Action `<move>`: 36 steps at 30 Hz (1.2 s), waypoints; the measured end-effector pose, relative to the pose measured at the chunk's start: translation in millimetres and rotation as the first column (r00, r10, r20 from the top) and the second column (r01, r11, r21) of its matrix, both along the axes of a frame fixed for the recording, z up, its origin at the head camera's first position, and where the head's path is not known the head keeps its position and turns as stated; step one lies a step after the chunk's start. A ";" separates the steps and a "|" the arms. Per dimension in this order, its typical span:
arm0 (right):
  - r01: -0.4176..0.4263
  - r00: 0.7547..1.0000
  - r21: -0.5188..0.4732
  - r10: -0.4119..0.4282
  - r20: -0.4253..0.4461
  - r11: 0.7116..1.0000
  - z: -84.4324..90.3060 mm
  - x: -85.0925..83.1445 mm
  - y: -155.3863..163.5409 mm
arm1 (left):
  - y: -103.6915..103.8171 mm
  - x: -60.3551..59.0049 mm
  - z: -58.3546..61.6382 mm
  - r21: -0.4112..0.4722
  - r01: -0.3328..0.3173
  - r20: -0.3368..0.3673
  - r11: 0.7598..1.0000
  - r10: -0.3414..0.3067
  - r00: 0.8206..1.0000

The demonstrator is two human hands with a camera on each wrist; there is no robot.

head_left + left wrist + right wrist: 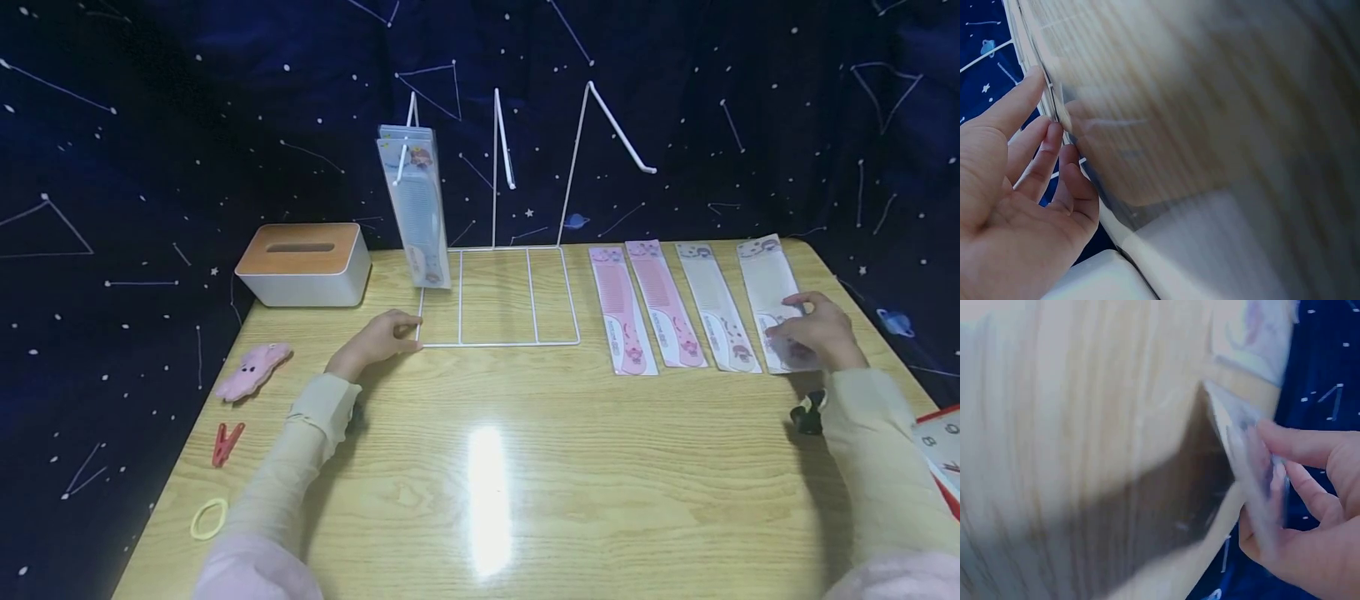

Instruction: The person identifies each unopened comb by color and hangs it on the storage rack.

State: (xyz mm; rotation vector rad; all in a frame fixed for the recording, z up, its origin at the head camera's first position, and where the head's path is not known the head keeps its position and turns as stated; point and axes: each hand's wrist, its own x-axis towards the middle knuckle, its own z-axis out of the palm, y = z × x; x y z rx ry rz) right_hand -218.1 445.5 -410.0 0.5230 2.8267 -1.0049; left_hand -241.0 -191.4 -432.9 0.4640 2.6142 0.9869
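Note:
A white wire rack [495,296] stands at the back of the wooden table [480,467], and several packaged combs [416,208] hang from its left hook. My left hand [382,337] rests with straight fingers against the front left corner of the rack's base; the left wrist view shows the fingertips [1047,140] touching the wire [1047,94]. Four packaged combs lie side by side at the right. My right hand [817,333] pinches the near end of the rightmost comb pack [768,287]. In the right wrist view the thumb and fingers [1310,531] grip the clear pack [1241,425], lifted off the table.
A tissue box [303,262] stands at the back left. A pink plush toy [253,369], a red clip [225,442] and a yellow hair band [208,518] lie along the left edge. A small black object [808,411] and a red-and-white box [941,450] are at the right.

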 end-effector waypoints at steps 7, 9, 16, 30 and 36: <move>0.033 0.989 -0.006 -0.034 -0.142 0.999 12.8 8.9 -18.8 | 0.1 -0.5 -0.1 -0.010 0.011 -0.020 1.000 -0.011 1.000; 0.027 0.982 -0.042 -0.034 -0.186 0.999 15.8 12.7 -30.6 | -0.3 -1.2 -0.5 -0.012 0.015 -0.024 1.000 -0.015 1.000; -0.160 0.915 -0.244 0.050 -0.400 0.956 15.7 32.5 -84.2 | 1.0 -0.7 -1.1 -0.009 0.019 -0.043 1.000 -0.020 0.999; -0.722 0.649 -0.396 0.358 -0.671 0.567 31.2 89.2 -224.9 | 1.7 0.0 2.3 -0.012 0.007 -0.009 1.000 -0.007 1.000; -0.746 0.608 -0.356 0.359 -0.708 0.563 52.0 88.3 -254.4 | 1.3 -1.5 0.7 -0.007 0.006 -0.019 1.000 -0.006 1.000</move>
